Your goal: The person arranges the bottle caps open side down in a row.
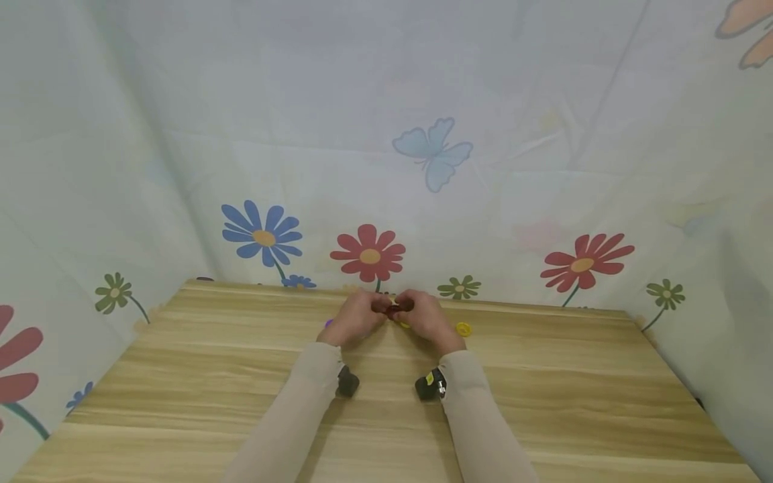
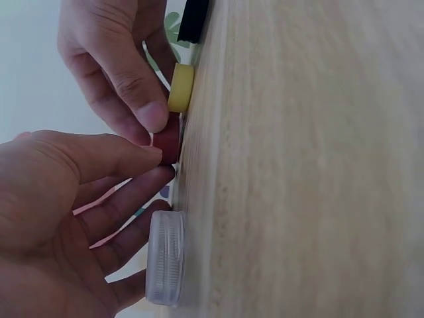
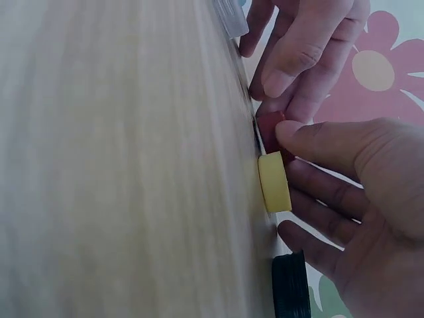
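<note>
Both hands meet near the far edge of the table, around a short red cap (image 2: 167, 140), also seen as a red cap (image 3: 269, 131) in the right wrist view. My left hand (image 1: 356, 318) holds its near side between thumb and fingers. Opposite, my right hand (image 1: 427, 318) pinches it too, thumb on its side. Beside the red cap, under the right hand's fingers, stands a plain yellow cap (image 3: 275, 182). A clear ribbed lid (image 2: 165, 258) sits by the left hand's outer fingers. The red cap is mostly hidden by fingers in the head view.
A black ribbed lid (image 3: 291, 286) lies beyond the right hand's little finger. In the head view a yellow round piece (image 1: 464, 329) lies right of the right hand, and a purple piece (image 1: 329, 323) shows left of the left. A flowered cloth (image 1: 320, 168) hangs behind the wooden table (image 1: 229, 376).
</note>
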`<action>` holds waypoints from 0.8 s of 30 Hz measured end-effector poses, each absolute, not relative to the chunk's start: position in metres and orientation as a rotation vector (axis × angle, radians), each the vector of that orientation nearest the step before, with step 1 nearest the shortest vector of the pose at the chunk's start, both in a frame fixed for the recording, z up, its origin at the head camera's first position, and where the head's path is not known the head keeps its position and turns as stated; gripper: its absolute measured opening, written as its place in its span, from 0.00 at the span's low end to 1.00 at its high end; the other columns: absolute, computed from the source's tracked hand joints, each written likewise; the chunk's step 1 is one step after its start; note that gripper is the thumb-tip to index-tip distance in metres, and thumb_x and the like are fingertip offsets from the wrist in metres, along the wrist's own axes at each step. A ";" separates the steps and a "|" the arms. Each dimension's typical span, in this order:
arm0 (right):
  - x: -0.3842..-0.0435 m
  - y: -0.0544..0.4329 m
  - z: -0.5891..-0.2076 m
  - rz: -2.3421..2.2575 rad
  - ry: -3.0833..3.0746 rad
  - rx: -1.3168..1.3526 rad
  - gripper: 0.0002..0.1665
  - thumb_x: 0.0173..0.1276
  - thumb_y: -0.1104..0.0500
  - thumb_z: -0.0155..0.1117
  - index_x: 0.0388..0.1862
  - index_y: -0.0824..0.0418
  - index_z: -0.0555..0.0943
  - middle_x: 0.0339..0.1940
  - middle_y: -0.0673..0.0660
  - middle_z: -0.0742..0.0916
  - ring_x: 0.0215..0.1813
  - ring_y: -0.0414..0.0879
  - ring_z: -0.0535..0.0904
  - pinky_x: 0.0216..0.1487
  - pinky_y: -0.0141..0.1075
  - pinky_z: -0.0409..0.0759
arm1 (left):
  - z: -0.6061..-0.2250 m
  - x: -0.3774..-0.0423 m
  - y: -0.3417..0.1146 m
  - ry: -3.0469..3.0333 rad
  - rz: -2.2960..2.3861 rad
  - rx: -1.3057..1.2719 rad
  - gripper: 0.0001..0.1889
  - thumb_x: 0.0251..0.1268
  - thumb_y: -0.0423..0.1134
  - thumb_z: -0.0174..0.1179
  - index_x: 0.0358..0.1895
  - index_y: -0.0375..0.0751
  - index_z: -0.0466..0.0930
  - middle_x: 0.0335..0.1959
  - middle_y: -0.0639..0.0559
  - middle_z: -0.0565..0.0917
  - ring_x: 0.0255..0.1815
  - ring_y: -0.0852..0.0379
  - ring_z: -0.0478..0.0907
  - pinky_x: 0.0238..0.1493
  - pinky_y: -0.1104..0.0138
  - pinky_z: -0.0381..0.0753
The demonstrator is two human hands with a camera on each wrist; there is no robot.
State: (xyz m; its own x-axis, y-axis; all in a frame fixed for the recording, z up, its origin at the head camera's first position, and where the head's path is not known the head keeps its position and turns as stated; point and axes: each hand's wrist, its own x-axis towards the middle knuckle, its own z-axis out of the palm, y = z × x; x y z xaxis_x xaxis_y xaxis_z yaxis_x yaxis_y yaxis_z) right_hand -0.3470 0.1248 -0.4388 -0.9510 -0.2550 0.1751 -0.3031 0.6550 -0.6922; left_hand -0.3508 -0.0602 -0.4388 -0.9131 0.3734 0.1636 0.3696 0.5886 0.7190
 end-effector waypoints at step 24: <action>-0.325 0.131 -0.410 1.341 -2.689 0.475 0.11 0.76 0.58 0.71 0.53 0.60 0.88 0.49 0.53 0.91 0.56 0.53 0.85 0.58 0.49 0.84 | -0.426 -0.337 -0.073 2.911 1.399 0.706 0.13 0.70 0.33 0.72 0.55 0.42 0.91 0.52 0.51 0.90 0.55 0.48 0.85 0.59 0.53 0.85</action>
State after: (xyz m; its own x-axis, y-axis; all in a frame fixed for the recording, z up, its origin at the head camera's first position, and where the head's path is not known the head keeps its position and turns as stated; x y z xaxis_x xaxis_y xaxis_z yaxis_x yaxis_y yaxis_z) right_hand -0.3250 0.1310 -0.4099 -0.9464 -0.2316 0.2253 -0.3193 0.5638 -0.7617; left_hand -0.3370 -0.0730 -0.4255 -0.8958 0.3044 0.3238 0.4430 0.5539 0.7049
